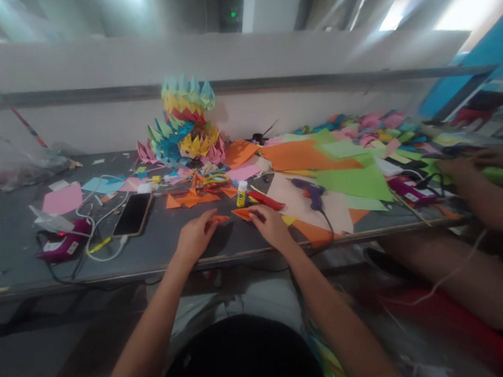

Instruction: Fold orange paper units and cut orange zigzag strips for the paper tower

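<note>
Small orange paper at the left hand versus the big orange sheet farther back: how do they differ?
The small orange paper is tiny and touched by the left hand; the big orange sheet is wide and untouched. The small paper lies uncovered; green paper overlaps the big sheet. Both are orange.

Hard daylight pours from the skylight panels (459,3) at the upper right, blown out to white glare, and streaks softly across the white wall (93,61). The dark table (17,253) is evenly lit, with only faint shadows under the left hand (196,234) and right hand (270,225). The centre is sharpest, yet the orange paper pieces (241,213) at the fingertips are too soft to show the grip. The wide lens bows the table's edge. A co-worker's arm (488,205) at the right is smeared, and the near foreground falls dim.
</note>
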A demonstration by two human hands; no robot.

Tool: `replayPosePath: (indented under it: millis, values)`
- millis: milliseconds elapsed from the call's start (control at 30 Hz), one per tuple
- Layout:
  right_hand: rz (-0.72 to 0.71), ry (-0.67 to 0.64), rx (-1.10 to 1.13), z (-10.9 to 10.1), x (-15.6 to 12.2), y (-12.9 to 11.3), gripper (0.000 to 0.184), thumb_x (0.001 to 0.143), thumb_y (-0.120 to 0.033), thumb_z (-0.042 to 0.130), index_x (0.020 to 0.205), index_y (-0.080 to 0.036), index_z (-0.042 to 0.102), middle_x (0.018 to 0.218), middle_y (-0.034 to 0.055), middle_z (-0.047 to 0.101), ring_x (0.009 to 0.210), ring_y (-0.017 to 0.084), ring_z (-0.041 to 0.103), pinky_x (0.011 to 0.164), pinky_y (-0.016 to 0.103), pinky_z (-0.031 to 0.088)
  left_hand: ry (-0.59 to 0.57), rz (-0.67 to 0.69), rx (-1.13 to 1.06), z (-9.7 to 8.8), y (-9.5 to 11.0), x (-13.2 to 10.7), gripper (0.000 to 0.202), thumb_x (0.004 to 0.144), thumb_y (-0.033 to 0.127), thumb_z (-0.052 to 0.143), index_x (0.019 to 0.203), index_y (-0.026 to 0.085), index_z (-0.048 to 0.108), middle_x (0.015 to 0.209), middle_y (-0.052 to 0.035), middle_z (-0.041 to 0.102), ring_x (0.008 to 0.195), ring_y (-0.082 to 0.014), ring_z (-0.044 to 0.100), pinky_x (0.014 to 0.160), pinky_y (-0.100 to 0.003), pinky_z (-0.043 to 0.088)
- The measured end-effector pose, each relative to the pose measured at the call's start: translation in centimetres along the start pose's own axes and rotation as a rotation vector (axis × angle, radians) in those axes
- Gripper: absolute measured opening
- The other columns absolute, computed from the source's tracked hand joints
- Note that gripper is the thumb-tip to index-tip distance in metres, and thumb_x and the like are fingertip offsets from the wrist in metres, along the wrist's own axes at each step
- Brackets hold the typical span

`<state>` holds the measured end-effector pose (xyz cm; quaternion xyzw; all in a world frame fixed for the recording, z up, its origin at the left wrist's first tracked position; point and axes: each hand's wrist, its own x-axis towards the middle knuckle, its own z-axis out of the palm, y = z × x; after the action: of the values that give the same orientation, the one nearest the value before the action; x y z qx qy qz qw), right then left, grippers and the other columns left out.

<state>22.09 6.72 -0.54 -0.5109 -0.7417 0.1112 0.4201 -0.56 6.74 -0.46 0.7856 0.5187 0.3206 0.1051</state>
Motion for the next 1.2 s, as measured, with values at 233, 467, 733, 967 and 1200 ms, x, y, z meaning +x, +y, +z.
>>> replayPosePath:
  millis: [233, 467, 733, 967, 1200]
  values:
    - [-0.012, -0.231, 0.057, 0.4, 0.7, -0.3, 0.012, 0.081, -0.019, 0.050, 0.087, -0.018, 0.061, 0.086, 0.0043, 0.065, 0.081, 0.016, 0.058, 0.073, 0.029, 0.044, -0.008, -0.034, -0.328, 0.2, -0.9, 0.3, 0.016, 0.083, 0.032, 0.050, 0.086, 0.019, 0.059, 0.074, -0.0007, 0.065, 0.066, -0.0126, 0.060, 0.061, -0.021, 0.046]
    - [0.071, -0.329, 0.256, 0.0, 1.9, -1.0, 0.017, 0.081, -0.024, 0.050, 0.089, -0.017, 0.063, 0.087, 0.0025, 0.066, 0.079, 0.015, 0.059, 0.073, 0.028, 0.044, -0.040, 0.003, -0.399, 0.1, -0.7, 0.2, 0.018, 0.080, 0.031, 0.054, 0.086, 0.017, 0.063, 0.081, -0.0036, 0.068, 0.070, -0.0133, 0.061, 0.063, -0.022, 0.048]
    - [0.328, -0.398, 0.607, 1.3, 2.5, -1.3, 0.014, 0.074, -0.023, 0.054, 0.083, -0.016, 0.063, 0.075, -0.0001, 0.063, 0.060, 0.010, 0.057, 0.058, 0.024, 0.046, -0.057, 0.028, -0.398, -0.5, -0.3, 0.0, 0.019, 0.078, 0.026, 0.055, 0.090, 0.017, 0.066, 0.085, -0.0043, 0.069, 0.070, -0.0134, 0.061, 0.061, -0.022, 0.047]
    - [0.489, -0.449, 0.819, 1.2, 2.7, -1.6, 0.015, 0.074, -0.027, 0.060, 0.084, -0.017, 0.062, 0.073, -0.0005, 0.062, 0.064, 0.009, 0.058, 0.059, 0.022, 0.045, -0.051, 0.130, -0.435, -0.6, -0.3, 0.2, 0.018, 0.080, 0.019, 0.050, 0.085, 0.017, 0.067, 0.088, -0.0053, 0.067, 0.080, -0.0147, 0.061, 0.070, -0.024, 0.046]
    - [0.277, -0.473, 0.761, 1.5, 2.0, -1.7, 0.041, 0.057, -0.026, 0.077, 0.093, -0.018, 0.058, 0.095, 0.0027, 0.064, 0.087, 0.016, 0.060, 0.078, 0.030, 0.048, -0.033, 0.100, -0.459, -0.6, -0.4, 0.2, 0.016, 0.079, 0.019, 0.051, 0.084, 0.017, 0.066, 0.088, -0.0055, 0.068, 0.080, -0.0151, 0.061, 0.068, -0.024, 0.047]
